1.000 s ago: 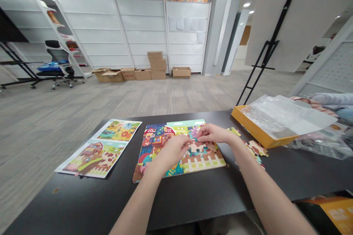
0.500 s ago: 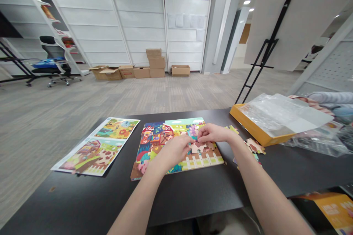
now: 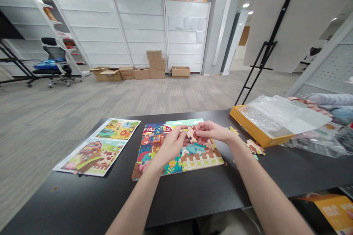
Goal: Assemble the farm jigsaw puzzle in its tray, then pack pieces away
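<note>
A colourful jigsaw puzzle (image 3: pixel 157 139) with farm pictures and a white fence along its lower right lies on the black table. Above its right half, a brown-and-white puzzle piece (image 3: pixel 192 134) is lifted between both hands. My right hand (image 3: pixel 211 132) pinches it from the right. The fingers of my left hand (image 3: pixel 174 145) are closed at its left edge. Under the piece, a blue patch with a white rabbit shows on the puzzle. Loose pieces (image 3: pixel 255 147) lie right of the puzzle, partly behind my right forearm.
A printed picture sheet (image 3: pixel 100 147) lies on the left of the table (image 3: pixel 193 198). At the right stands a yellow box (image 3: pixel 252 126) with clear plastic, beside more plastic bags (image 3: pixel 320 143). Cardboard boxes (image 3: pixel 127 73) stand by the far shelves.
Both hands have risen slightly from the puzzle with the brown-and-white piece. The blue patch with the rabbit, covered before, now shows.
</note>
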Available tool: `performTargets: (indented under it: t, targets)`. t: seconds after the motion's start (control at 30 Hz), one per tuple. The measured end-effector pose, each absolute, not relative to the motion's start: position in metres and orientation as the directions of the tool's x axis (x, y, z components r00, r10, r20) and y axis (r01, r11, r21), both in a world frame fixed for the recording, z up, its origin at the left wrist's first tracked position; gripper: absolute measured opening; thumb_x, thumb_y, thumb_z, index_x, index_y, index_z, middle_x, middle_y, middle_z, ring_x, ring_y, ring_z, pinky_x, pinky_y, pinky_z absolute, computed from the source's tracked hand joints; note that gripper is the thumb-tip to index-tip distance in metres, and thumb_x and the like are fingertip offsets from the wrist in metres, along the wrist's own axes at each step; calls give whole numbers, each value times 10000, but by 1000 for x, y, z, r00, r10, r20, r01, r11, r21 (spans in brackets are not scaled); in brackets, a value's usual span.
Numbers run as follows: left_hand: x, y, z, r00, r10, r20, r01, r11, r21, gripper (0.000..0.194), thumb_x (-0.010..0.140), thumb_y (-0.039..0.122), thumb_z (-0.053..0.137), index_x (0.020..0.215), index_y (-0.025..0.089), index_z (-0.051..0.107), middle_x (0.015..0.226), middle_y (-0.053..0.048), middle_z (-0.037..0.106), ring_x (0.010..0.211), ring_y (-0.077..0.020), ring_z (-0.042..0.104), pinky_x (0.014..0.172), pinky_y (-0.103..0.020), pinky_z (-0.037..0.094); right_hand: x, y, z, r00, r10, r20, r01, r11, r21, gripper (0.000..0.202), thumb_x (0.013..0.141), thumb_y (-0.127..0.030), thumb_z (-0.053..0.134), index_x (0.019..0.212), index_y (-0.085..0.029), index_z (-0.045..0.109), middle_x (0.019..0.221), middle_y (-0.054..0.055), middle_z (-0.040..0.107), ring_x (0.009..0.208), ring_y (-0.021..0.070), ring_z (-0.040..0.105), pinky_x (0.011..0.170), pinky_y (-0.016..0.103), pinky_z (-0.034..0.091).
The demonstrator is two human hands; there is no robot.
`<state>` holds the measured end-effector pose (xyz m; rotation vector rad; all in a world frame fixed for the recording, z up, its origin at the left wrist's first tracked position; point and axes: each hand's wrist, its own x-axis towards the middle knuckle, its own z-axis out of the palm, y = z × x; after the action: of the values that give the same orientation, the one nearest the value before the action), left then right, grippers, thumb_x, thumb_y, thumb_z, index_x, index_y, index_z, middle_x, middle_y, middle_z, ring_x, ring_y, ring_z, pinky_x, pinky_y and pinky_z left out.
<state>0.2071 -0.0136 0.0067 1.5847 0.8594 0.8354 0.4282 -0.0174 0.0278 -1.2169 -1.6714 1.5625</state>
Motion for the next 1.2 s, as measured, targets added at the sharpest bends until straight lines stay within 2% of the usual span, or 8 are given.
performTargets:
  t: [0.13, 0.3, 0.4, 0.57, 0.7, 1.0, 1.2]
  targets:
    - [210, -16, 11, 458, 888, 38, 20, -53, 998, 305, 952, 340, 453, 1178, 180, 579, 886, -47, 712, 750, -169, 711, 713, -314, 597, 424, -19, 31, -413, 895, -168, 252, -65, -966, 499, 738, -613, 767, 812, -167, 556, 750, 26, 708, 599, 111, 656, 523, 203, 484]
    - [207, -14, 7, 477, 870, 125, 91, -191, 977, 322, 861, 290, 619, 1148, 149, 590, 733, -11, 679, 742, -179, 708, 731, -309, 579, 425, -18, 30, -432, 888, -159, 339, -4, -941, 490, 764, -624, 735, 733, -149, 616, 621, 9, 663, 535, 103, 599, 486, 205, 431]
    - [206, -14, 6, 494, 861, 124, 108, -203, 973, 319, 858, 277, 620, 1147, 143, 615, 807, -36, 682, 734, -185, 724, 706, -308, 581, 428, -17, 28, -440, 886, -142, 353, 26, -935, 489, 805, -629, 692, 749, -144, 650, 583, 0, 639, 517, 106, 582, 498, 217, 438]
    - [208, -17, 7, 502, 861, 79, 123, -162, 979, 320, 833, 316, 672, 1105, 153, 633, 867, -35, 655, 671, -167, 722, 632, -279, 571, 429, -15, 25, -371, 926, -70, 262, 32, -964, 497, 823, -638, 666, 865, -143, 657, 675, 1, 651, 509, 92, 569, 480, 213, 432]
    - [212, -18, 2, 479, 873, 90, 194, -205, 960, 274, 827, 292, 666, 1061, 155, 623, 794, -12, 634, 661, -175, 724, 603, -262, 551, 428, -14, 24, -373, 926, -63, 266, 42, -963, 515, 817, -644, 665, 881, -133, 674, 758, 23, 673, 511, 77, 558, 468, 207, 410]
    - [215, -22, 0, 484, 867, 115, 306, -291, 907, 124, 857, 252, 589, 965, 189, 592, 743, -16, 688, 653, -167, 707, 577, -238, 510, 430, -13, 24, -343, 936, -85, 325, 33, -945, 467, 799, -606, 701, 876, -146, 672, 742, 24, 691, 510, 77, 555, 452, 196, 392]
    - [214, -19, -1, 491, 856, 162, 286, -334, 898, 212, 875, 279, 582, 1064, 196, 631, 742, -8, 695, 635, -153, 680, 592, -249, 516, 427, -17, 29, -409, 902, -137, 311, -3, -950, 463, 745, -596, 753, 852, -154, 668, 659, -17, 638, 508, 81, 529, 482, 214, 414]
